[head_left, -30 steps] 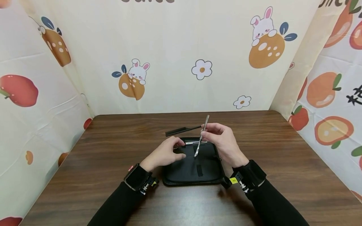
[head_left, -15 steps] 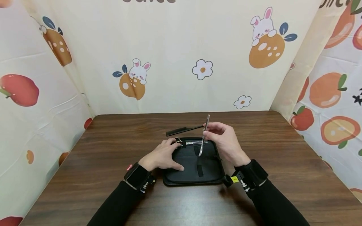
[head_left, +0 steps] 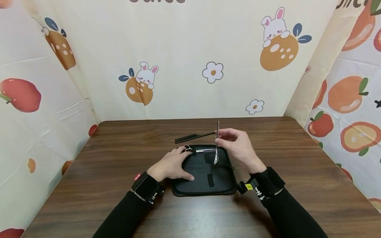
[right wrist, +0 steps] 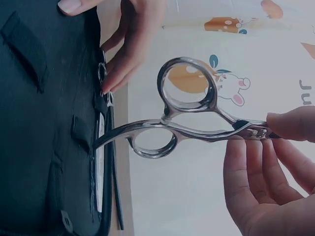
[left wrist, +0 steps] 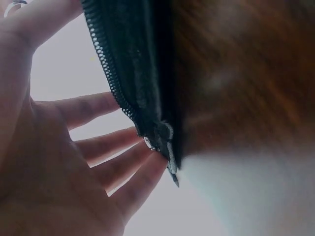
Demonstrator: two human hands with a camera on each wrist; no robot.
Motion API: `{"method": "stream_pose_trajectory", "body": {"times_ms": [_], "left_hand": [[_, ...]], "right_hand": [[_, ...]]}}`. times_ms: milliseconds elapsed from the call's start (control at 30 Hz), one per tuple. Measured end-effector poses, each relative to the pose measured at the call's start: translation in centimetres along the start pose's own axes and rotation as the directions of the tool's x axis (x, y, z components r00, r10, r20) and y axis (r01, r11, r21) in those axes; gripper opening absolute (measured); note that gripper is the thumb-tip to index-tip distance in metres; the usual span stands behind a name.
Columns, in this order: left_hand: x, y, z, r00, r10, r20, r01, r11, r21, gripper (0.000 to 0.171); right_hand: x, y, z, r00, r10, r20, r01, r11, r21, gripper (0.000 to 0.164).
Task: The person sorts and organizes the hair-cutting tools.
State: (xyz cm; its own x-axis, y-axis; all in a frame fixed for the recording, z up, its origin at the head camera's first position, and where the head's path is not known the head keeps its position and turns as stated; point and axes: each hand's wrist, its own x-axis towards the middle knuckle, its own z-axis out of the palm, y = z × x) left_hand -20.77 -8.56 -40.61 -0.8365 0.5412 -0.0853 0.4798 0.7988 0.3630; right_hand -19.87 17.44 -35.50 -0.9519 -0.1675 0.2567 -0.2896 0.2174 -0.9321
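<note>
My right hand [head_left: 238,147] pinches a pair of silvery scissors [right wrist: 206,135] near the pivot, blades hidden behind the fingers. Their finger rings hang down over a black zip case [head_left: 193,186] lying on the table. The case has dark elastic loops [head_left: 210,180] on its inner face. A second pair of scissors [head_left: 205,150] lies along the case's far edge, its rings by my left fingertips. My left hand [head_left: 169,167] rests spread on the case's left side, thumb on the inner face. In the left wrist view, straight fingers reach the toothed zip edge [left wrist: 106,64].
A black comb [head_left: 189,138] lies on the wooden table [head_left: 125,142] just beyond the case. Printed curtains [head_left: 178,89] hang around the table's back and sides. A black camera strap circles each wrist.
My left hand has spread and settled on the case's left side, showing the second scissors' rings. My right hand has shifted slightly right, and the held scissors hang more upright.
</note>
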Motion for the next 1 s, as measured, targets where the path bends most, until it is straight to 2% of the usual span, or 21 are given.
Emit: {"method": "stream_pose_trajectory", "body": {"times_ms": [167,333,633,833,1000], "left_hand": [[0.1,0.1,0.0,1.0,-0.01,-0.002,0.01,1.0,0.018,0.093],[0.2,0.2,0.0,1.0,-0.009,-0.007,0.009,0.999,0.04,0.094],[0.2,0.2,-0.1,1.0,-0.014,-0.011,0.014,0.999,0.043,0.094],[0.3,0.4,-0.2,1.0,-0.021,0.001,0.021,0.999,0.036,0.094],[0.5,0.4,-0.2,1.0,-0.028,0.008,0.027,0.999,0.042,0.094]], "right_hand": [[0.0,0.0,-0.3,0.999,-0.041,0.003,0.041,0.994,-0.096,0.03],[0.1,-0.1,-0.6,0.997,-0.074,0.011,0.074,0.972,-0.223,0.027],[0.7,0.5,-1.0,0.992,-0.058,0.115,0.098,0.918,-0.384,0.023],[1.3,0.8,-0.8,0.979,-0.062,0.192,0.149,0.867,-0.476,0.023],[1.9,0.8,-0.7,0.962,-0.085,0.261,0.219,0.81,-0.543,0.02]]}}
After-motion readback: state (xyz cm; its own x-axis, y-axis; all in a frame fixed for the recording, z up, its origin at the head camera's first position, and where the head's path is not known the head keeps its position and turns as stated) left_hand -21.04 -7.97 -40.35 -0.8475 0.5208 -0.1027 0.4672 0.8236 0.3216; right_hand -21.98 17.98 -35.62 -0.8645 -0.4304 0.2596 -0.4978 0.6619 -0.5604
